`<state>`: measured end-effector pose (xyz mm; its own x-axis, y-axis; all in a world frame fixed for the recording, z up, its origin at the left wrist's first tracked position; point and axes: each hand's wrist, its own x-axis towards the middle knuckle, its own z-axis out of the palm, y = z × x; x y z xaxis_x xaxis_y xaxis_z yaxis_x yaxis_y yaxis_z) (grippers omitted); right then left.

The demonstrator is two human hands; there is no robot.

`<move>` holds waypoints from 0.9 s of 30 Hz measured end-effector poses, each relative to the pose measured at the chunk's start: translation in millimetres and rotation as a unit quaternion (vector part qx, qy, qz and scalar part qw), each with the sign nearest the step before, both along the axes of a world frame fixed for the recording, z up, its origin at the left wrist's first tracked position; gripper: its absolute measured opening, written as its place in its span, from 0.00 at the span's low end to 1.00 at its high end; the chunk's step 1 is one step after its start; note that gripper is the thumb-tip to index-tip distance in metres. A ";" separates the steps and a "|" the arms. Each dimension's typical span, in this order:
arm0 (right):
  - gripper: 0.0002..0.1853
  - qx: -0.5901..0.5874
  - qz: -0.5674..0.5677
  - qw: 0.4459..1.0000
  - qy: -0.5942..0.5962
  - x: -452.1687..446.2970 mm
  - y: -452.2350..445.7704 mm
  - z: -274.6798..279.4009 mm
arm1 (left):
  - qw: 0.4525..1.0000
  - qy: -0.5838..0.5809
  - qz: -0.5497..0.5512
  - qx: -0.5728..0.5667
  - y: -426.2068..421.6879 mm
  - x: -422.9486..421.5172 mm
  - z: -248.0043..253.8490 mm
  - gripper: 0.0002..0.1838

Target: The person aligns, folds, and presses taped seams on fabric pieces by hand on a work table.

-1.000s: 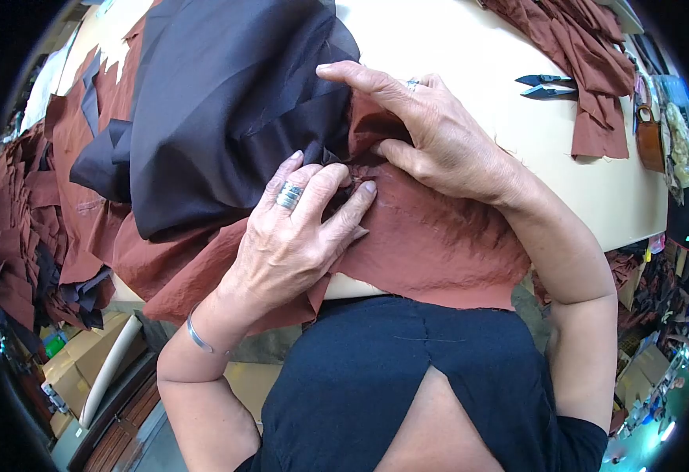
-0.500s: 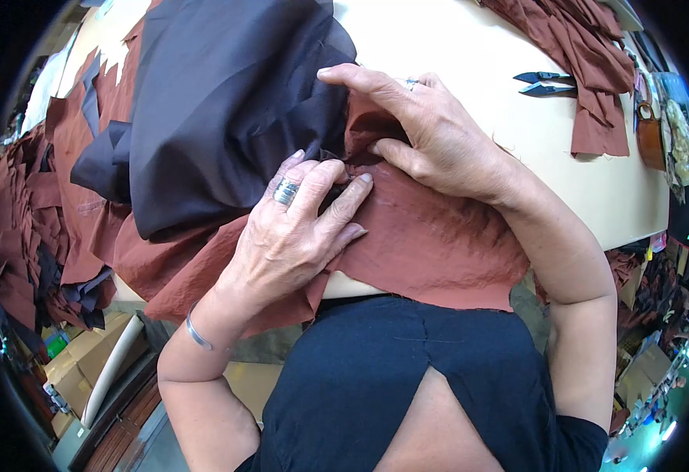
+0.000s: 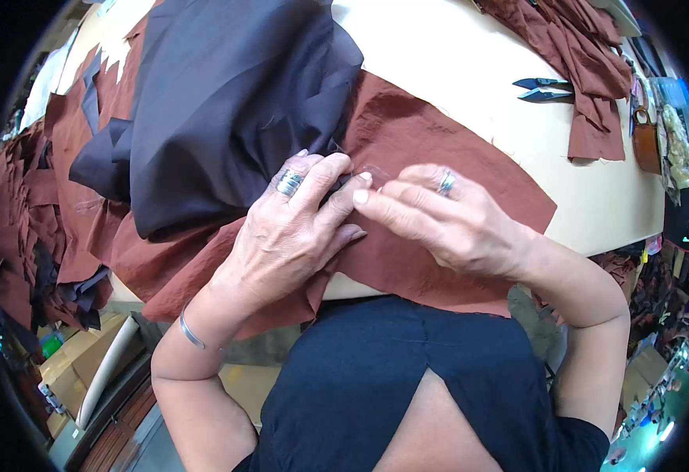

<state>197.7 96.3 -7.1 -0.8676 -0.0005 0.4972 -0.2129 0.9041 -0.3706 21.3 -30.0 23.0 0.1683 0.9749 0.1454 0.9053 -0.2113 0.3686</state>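
My left hand [image 3: 301, 208] is closed at the place where dark navy fabric [image 3: 226, 118] meets rust-brown fabric [image 3: 439, 141]. Its thumb and fingers pinch the cloth there, and a ring and a bracelet show on that side. My right hand [image 3: 455, 220] is closed in a pinch, its fingertips almost against the left fingertips over the rust-brown cloth. A thin, thread-like line shows near them, but whatever the right fingers hold is too small to make out. The navy fabric lies bunched on top of the rust-brown one.
Black thread snips [image 3: 545, 89] lie on the pale tabletop [image 3: 431, 47], beside a rust-brown fabric pile [image 3: 584, 79] at the upper right. More scraps [image 3: 38, 228] hang at the left edge. Cardboard boxes [image 3: 85, 362] stand below.
My right hand has come down toward me and its spread fingers have closed into a pinch. The rust-brown fabric that was folded up now lies flat on the right. My left hand stays in place.
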 end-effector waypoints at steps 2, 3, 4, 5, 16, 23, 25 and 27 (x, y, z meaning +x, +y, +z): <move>0.25 0.017 0.000 1.000 -0.005 5.7 -1.7 -8.5 | 1.000 -0.011 0.006 -0.005 0.8 -0.3 1.9 0.25; 0.25 0.025 0.001 1.000 -0.007 7.0 -2.1 -10.5 | 1.000 -0.008 0.008 0.002 -0.1 -2.6 0.2 0.27; 0.24 0.031 0.000 0.999 -0.012 7.8 -2.5 -10.5 | 1.000 -0.007 0.017 0.003 -1.6 -3.8 -0.2 0.27; 0.24 0.037 -0.001 0.999 -0.017 8.6 -2.4 -9.5 | 1.000 -0.006 0.025 0.004 -2.7 -4.6 -0.4 0.28; 0.24 0.058 -0.019 0.993 -0.104 -2.2 -8.0 4.4 | 0.999 -0.007 0.045 0.000 -4.2 -3.6 1.4 0.29; 0.25 0.162 -0.037 0.982 -0.091 13.9 -10.9 2.3 | 0.999 0.017 0.047 0.000 -5.3 1.7 2.6 0.24; 0.24 0.153 -0.042 0.982 -0.100 14.8 -12.9 4.3 | 0.998 0.040 0.050 0.009 -4.6 2.6 0.4 0.23; 0.24 0.123 -0.037 0.985 -0.113 11.2 -12.8 9.1 | 0.997 0.057 0.054 0.009 -5.3 3.3 -2.1 0.22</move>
<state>208.9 83.5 2.1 -0.9586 -0.0295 0.2833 -0.0799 0.9825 -0.1680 24.6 -35.3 20.8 0.0799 0.9857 0.1483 0.9590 -0.1166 0.2585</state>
